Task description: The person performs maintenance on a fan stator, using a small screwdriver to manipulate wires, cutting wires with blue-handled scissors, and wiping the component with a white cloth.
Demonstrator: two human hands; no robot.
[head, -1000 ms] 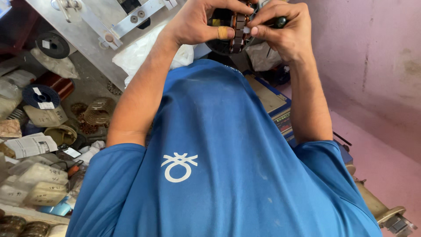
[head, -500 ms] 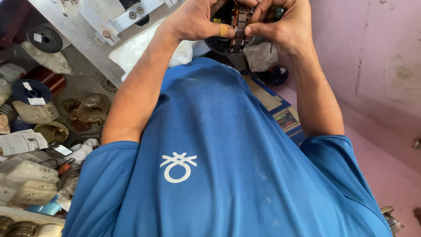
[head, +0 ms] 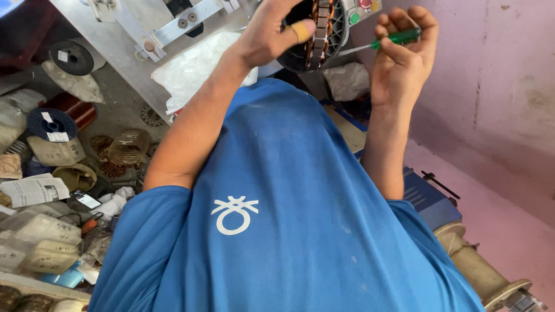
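The left hand [head: 272, 34] gripped the round wound stator [head: 315, 29]; the right hand [head: 402, 55], just beside it, pinched a green screwdriver [head: 384, 41] whose shaft pointed leftward at the stator.

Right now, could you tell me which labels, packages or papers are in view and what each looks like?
Wire spool: left, blue, white rectangular label.
Black spool: upper left, small white label.
Folded paper: left, white, printed.
Plastic bags: lower left, clear, handwritten marks.
Shirt logo: centre, white on blue.
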